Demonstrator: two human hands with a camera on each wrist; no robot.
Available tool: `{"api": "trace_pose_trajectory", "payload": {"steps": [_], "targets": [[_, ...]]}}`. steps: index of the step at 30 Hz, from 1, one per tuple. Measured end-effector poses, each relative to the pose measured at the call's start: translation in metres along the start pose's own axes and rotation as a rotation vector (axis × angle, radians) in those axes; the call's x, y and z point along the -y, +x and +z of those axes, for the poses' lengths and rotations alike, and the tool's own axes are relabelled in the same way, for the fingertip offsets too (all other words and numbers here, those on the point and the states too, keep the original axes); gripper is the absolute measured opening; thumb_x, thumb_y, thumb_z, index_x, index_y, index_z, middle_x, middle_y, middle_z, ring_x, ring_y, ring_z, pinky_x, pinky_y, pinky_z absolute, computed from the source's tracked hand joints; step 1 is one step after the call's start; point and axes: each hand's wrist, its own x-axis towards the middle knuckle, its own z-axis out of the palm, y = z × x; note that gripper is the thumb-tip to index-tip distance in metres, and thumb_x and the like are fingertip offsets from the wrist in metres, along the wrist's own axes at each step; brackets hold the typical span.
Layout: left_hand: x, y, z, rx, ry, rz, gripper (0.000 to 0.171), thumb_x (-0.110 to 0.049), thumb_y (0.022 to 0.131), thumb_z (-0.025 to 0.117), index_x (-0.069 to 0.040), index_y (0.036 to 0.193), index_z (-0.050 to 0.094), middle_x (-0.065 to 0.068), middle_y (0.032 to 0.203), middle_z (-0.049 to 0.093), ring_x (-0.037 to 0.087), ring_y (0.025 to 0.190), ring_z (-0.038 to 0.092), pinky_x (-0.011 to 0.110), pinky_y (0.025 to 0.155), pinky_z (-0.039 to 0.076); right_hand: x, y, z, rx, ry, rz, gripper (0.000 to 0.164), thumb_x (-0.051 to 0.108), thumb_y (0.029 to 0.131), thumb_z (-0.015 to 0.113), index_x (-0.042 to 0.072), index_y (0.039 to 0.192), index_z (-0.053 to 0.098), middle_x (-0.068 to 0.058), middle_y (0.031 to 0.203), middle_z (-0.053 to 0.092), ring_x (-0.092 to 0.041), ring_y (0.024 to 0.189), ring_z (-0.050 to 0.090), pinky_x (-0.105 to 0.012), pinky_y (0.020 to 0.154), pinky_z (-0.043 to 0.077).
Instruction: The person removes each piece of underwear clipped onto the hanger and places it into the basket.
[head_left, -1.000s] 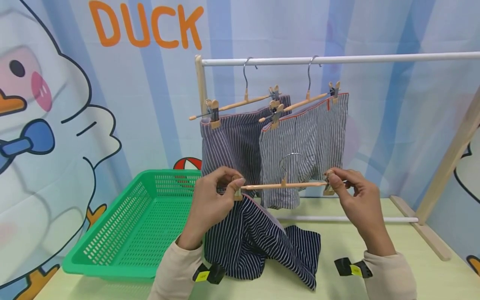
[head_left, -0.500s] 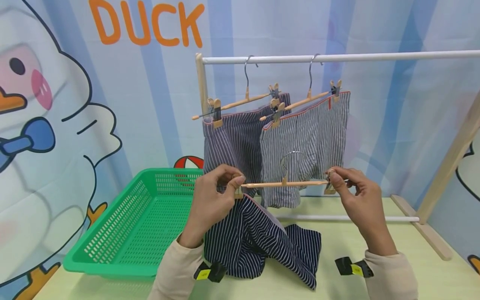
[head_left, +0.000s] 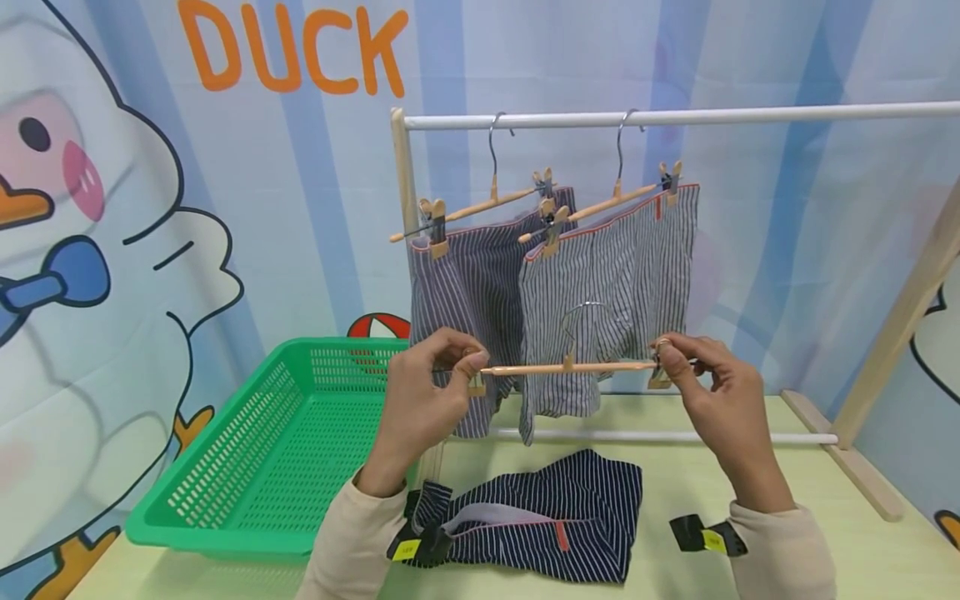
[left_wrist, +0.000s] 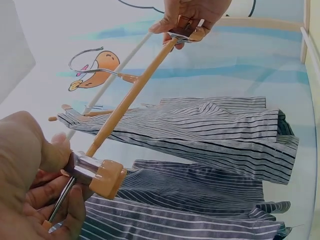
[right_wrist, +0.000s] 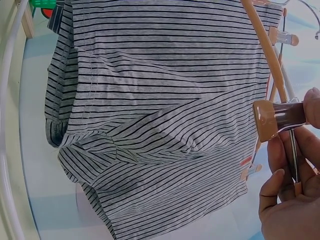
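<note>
Both hands hold a clip hanger (head_left: 567, 368) level above the table, its metal hook upward. My left hand (head_left: 423, 400) pinches the clip at the left end, whose tan tip (left_wrist: 108, 179) shows in the left wrist view. At the other end my right hand (head_left: 712, 396) pinches the second clip (right_wrist: 280, 120). No cloth shows in either clip. Below the hanger, navy striped shorts (head_left: 547, 533) lie crumpled on the table, with an orange tag at the waistband. The left wrist strap covers part of them.
A white rail (head_left: 720, 117) behind carries two hangers with purple-grey striped shorts (head_left: 480, 283) and light grey striped shorts (head_left: 615, 275). A green basket (head_left: 217, 537) stands at the left. The rack's wooden foot (head_left: 847, 454) is at the right.
The navy shorts, which hung from the left clip before, have dropped and now lie flatter on the table. Both hands stay in nearly the same place on the hanger.
</note>
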Motion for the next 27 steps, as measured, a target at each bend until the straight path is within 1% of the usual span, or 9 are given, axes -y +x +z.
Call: {"api": "trace_pose_trajectory", "payload": {"steps": [4, 11, 17, 21, 24, 27], "targets": [[0.0003, 0.0003, 0.0009, 0.009, -0.010, 0.002, 0.004, -0.007, 0.087, 0.065, -0.008, 0.091, 0.066, 0.004, 0.077, 0.066, 0.007, 0.069, 0.058, 0.032, 0.064, 0.054, -0.0006, -0.0001, -0.0007, -0.002, -0.011, 0.000, 0.023, 0.011, 0.092, 0.060, 0.005, 0.113, 0.068, 0.023, 0.097, 0.058, -0.010, 0.083, 0.048, -0.022, 0.072, 0.037], [0.0026, 0.0003, 0.0029, 0.062, -0.031, -0.019, 0.008, -0.009, 0.087, 0.066, -0.007, 0.095, 0.065, 0.004, 0.080, 0.066, 0.006, 0.072, 0.058, 0.030, 0.066, 0.054, -0.0024, 0.0006, -0.0012, -0.021, -0.056, 0.002, 0.023, 0.014, 0.092, 0.061, 0.007, 0.112, 0.069, 0.025, 0.094, 0.057, -0.008, 0.084, 0.048, -0.027, 0.073, 0.035], [0.0036, 0.0008, 0.0039, 0.085, -0.049, 0.017, 0.013, -0.013, 0.088, 0.065, -0.005, 0.100, 0.065, 0.004, 0.083, 0.066, 0.006, 0.072, 0.059, 0.029, 0.061, 0.054, -0.0029, 0.0020, -0.0029, -0.027, -0.049, 0.007, 0.022, 0.015, 0.092, 0.061, 0.007, 0.111, 0.069, 0.024, 0.096, 0.058, -0.008, 0.085, 0.048, -0.025, 0.074, 0.036], [0.0050, 0.0017, 0.0048, 0.096, -0.059, 0.020, 0.016, -0.016, 0.089, 0.065, -0.006, 0.102, 0.065, 0.004, 0.084, 0.066, 0.006, 0.071, 0.059, 0.027, 0.054, 0.053, -0.0044, 0.0023, -0.0040, -0.019, -0.071, 0.011, 0.024, 0.016, 0.093, 0.060, 0.008, 0.114, 0.068, 0.025, 0.099, 0.057, -0.007, 0.089, 0.046, -0.025, 0.075, 0.036], [0.0058, 0.0015, 0.0050, 0.104, -0.078, 0.013, 0.017, -0.018, 0.090, 0.064, -0.005, 0.102, 0.066, 0.005, 0.083, 0.066, 0.007, 0.069, 0.059, 0.028, 0.051, 0.052, -0.0055, 0.0023, -0.0044, 0.009, -0.101, 0.010, 0.026, 0.019, 0.094, 0.059, 0.010, 0.117, 0.067, 0.019, 0.104, 0.057, -0.007, 0.092, 0.046, -0.028, 0.076, 0.036], [0.0064, 0.0008, 0.0049, 0.109, -0.089, 0.005, 0.019, -0.019, 0.090, 0.064, -0.005, 0.102, 0.066, 0.005, 0.083, 0.065, 0.008, 0.069, 0.059, 0.030, 0.050, 0.052, -0.0055, 0.0021, -0.0041, 0.036, -0.129, 0.008, 0.027, 0.021, 0.095, 0.056, 0.011, 0.119, 0.065, 0.009, 0.108, 0.059, -0.008, 0.094, 0.046, -0.032, 0.077, 0.037]]}}
